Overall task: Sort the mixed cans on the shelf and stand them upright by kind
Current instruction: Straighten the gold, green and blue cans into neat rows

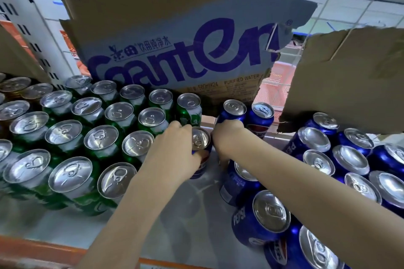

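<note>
**Both hands on blue cans in the gap between the two groups**

Left hand [175, 146] has its grip curled around a blue can [200, 141] from the side, upright in the open strip of shelf [196, 214] just right of the green cans [87, 137]. Right hand [227, 135] is wrapped round another blue can [234, 109] near the back, under the cardboard box [185, 50]. More blue cans [328, 155] stand to the right. They look like full cans, so probably weighty, stiff and slick; holding mid-body seems safer than the rim.
</note>
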